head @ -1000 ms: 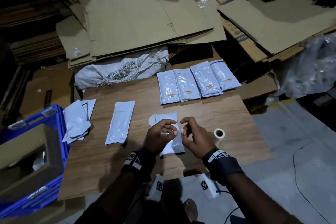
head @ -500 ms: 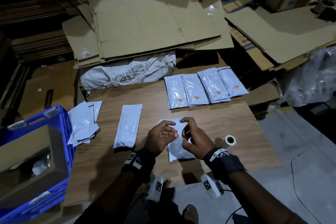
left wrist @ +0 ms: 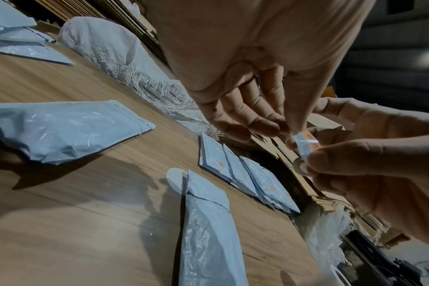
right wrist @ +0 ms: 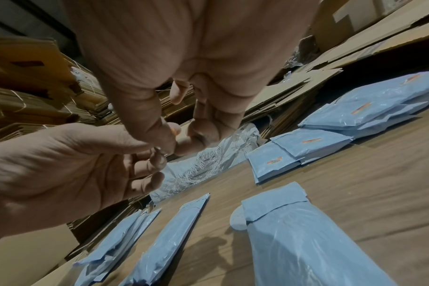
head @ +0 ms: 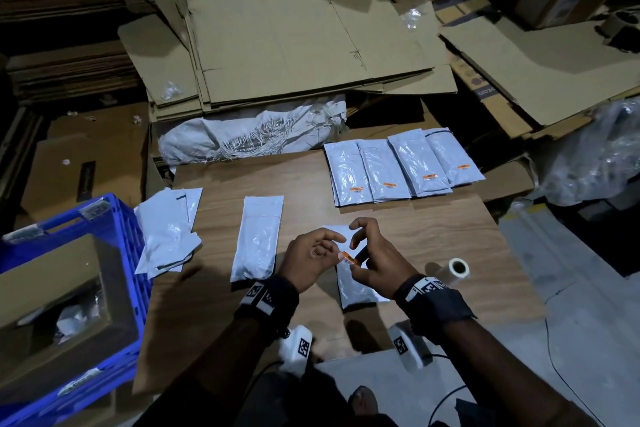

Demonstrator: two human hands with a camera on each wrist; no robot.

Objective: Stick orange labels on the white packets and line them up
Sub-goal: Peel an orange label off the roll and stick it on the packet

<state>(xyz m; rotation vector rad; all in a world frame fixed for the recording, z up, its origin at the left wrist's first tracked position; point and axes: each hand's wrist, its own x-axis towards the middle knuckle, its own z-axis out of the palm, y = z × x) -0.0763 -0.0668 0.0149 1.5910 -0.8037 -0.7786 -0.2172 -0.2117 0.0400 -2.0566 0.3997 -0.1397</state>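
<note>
Orange label (head: 348, 257): small strip with white backing, held in the air between both hands above the unlabelled white packet (head: 353, 288); half a second ago no orange showed between the fingers, now the strip is plainly exposed. Print on it is too small to read.

Left hand (head: 310, 262): palm turned toward the right hand, thumb and forefinger pinching the strip's left end, other fingers loosely curled beneath.

Right hand (head: 377, 263): thumb and fingertips nipping the strip's right end, forefinger arched high and clear. Both wrists carry black bands with square coded tags.

Wooden board (head: 433, 232): work surface; the packet under the hands lies flat on it, flap end away from the person, unmoved since the earlier frames.

Tape roll (head: 458, 269): white, on the board just right of the right wrist.

Second unlabelled packet (head: 258, 237): flat, left of the hands, well apart.

Loose packet pile (head: 166, 232): at the board's left edge, beside the blue crate (head: 114, 229).

Labelled packets (head: 398, 170): four in an overlapping row at the far right of the board, each with an orange label near its near end; text illegible.

Flattened cardboard (head: 294, 45): stacked beyond the board; partial lettering on a carton at right, unreadable.
</note>
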